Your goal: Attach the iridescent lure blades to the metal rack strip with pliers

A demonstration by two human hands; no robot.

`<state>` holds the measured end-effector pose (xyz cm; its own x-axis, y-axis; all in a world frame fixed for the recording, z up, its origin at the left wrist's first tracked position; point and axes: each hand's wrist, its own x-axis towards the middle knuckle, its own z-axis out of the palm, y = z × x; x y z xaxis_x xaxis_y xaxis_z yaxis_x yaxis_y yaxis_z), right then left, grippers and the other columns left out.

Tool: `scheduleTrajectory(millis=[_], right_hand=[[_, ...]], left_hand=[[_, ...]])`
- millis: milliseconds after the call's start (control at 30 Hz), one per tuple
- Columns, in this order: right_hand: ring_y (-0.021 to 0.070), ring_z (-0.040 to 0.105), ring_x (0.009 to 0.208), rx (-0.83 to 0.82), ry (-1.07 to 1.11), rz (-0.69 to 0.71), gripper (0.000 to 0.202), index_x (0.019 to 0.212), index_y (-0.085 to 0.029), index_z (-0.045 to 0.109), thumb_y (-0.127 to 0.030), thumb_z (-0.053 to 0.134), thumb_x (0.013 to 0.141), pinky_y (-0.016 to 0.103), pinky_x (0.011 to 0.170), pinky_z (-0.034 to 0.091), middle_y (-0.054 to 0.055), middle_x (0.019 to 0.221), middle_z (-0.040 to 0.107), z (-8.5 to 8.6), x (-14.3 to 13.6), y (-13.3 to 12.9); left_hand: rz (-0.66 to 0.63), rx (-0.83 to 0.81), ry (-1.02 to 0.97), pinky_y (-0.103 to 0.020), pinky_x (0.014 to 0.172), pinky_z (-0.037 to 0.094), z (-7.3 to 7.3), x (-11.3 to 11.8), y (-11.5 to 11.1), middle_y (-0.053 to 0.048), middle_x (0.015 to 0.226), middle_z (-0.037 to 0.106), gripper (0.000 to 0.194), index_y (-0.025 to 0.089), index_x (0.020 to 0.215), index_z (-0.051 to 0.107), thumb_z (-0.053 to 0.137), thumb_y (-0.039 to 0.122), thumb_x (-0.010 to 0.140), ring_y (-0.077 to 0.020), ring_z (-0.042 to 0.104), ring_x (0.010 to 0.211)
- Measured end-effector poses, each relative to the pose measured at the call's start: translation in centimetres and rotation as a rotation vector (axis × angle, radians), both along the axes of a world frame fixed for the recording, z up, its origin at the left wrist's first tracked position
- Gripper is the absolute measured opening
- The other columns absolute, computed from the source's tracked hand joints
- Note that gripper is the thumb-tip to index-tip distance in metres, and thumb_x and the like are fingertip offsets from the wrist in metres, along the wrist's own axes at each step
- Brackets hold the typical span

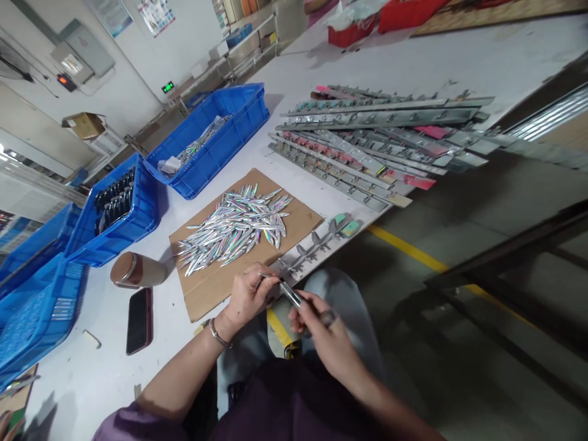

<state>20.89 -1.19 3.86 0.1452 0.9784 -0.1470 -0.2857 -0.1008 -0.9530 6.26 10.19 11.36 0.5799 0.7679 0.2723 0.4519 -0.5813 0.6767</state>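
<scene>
My left hand is at the table's front edge, thumb and fingertips pinched together. Whatever small piece they hold is too small to make out, though a thin silvery bit shows at the fingertips. My right hand is wrapped round a shiny metal rod-shaped tool, whose tip meets my left fingertips. Just beyond the hands lies a metal strip with clips, a greenish patch at its far end. A heap of silvery, fish-shaped pieces rests on a cardboard sheet behind my left hand.
Clipped metal strips are piled at the right edge. Along the left stand blue crates, one holding dark pieces. A brown tumbler and a phone lie left of the cardboard. Another person's hand shows bottom left.
</scene>
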Motion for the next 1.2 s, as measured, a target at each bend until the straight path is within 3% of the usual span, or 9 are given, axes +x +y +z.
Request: scheduleTrajectory(millis=[133,333,567,633,800,900,967,1033,1200], right_hand=[[0.0188,0.058,0.058,-0.026,0.049,-0.015,0.049,0.107,-0.020,0.067,-0.056,0.035,0.101,0.032,0.055,0.050,0.004,0.071,0.063,0.0,0.2,-0.2],[0.0263,0.061,0.080,0.152,-0.505,-0.018,0.032,0.118,-0.021,0.068,-0.033,0.059,0.090,0.043,0.080,0.048,0.010,0.087,0.067,0.2,1.4,-0.4],[0.0069,0.025,0.041,-0.187,0.552,0.090,0.040,0.078,-0.021,0.060,-0.059,0.055,0.091,0.024,0.044,0.031,-0.004,0.061,0.047,-0.5,0.5,0.9],[0.0102,0.036,0.045,-0.122,0.341,0.057,0.033,0.092,-0.022,0.065,-0.054,0.058,0.092,0.026,0.048,0.036,-0.001,0.065,0.054,-0.3,1.2,0.7],[0.0230,0.058,0.066,0.337,-0.968,0.100,0.035,0.123,-0.020,0.066,-0.015,0.049,0.093,0.039,0.068,0.044,0.010,0.081,0.065,1.1,2.9,0.5],[0.0231,0.059,0.062,0.370,-1.213,0.139,0.040,0.124,-0.018,0.065,-0.009,0.043,0.092,0.039,0.063,0.042,0.013,0.083,0.066,1.3,2.8,0.5],[0.0224,0.060,0.064,0.288,-0.993,0.139,0.033,0.124,-0.020,0.063,-0.020,0.050,0.094,0.036,0.062,0.042,0.010,0.086,0.067,0.8,2.4,0.5],[0.0188,0.056,0.062,0.153,-0.543,0.105,0.032,0.122,-0.022,0.061,-0.034,0.058,0.093,0.032,0.059,0.041,0.004,0.081,0.065,0.1,2.0,0.6],[0.0057,0.015,0.046,-0.148,0.621,0.071,0.035,0.103,-0.021,0.066,-0.047,0.074,0.082,0.022,0.048,0.027,-0.010,0.058,0.038,-1.0,0.8,0.6]], left_hand=[[0.029,0.008,-0.002,-0.028,0.077,0.052,-0.1,0.0,0.0,-0.007,0.085,0.072,0.022,0.019,0.090,0.069,0.059,0.036,0.099,-0.0168,0.068,0.080],[0.034,0.017,-0.008,-0.029,0.077,0.052,-0.3,0.0,0.0,-0.007,0.085,0.072,0.025,0.019,0.090,0.070,0.058,0.039,0.098,-0.0177,0.067,0.081],[0.012,0.019,-0.015,-0.029,0.078,0.052,-0.4,0.0,-0.1,-0.006,0.084,0.071,0.024,0.019,0.091,0.070,0.056,0.037,0.100,-0.0166,0.066,0.080],[0.006,0.018,-0.006,-0.030,0.080,0.052,-0.4,0.0,-0.1,-0.007,0.087,0.072,0.024,0.019,0.094,0.070,0.055,0.037,0.100,-0.0176,0.067,0.084],[0.005,0.002,0.033,-0.032,0.085,0.052,-0.8,0.0,-0.1,-0.008,0.093,0.073,0.019,0.019,0.097,0.069,0.059,0.035,0.098,-0.0201,0.067,0.091],[0.020,-0.003,0.056,-0.031,0.082,0.051,-1.1,0.0,-0.1,-0.007,0.091,0.072,0.018,0.020,0.098,0.069,0.057,0.033,0.098,-0.0193,0.067,0.087],[0.012,0.004,0.066,-0.031,0.082,0.051,-1.2,0.0,0.0,-0.007,0.091,0.071,0.018,0.019,0.097,0.069,0.057,0.033,0.099,-0.0192,0.066,0.086],[-0.003,0.029,0.070,-0.030,0.081,0.050,-1.3,0.1,0.0,-0.007,0.089,0.070,0.020,0.019,0.095,0.068,0.055,0.033,0.099,-0.0192,0.065,0.086],[-0.030,0.086,0.120,-0.030,0.079,0.050,-1.6,0.4,-0.3,-0.008,0.085,0.068,0.025,0.018,0.096,0.067,0.051,0.036,0.101,-0.0191,0.063,0.082]])
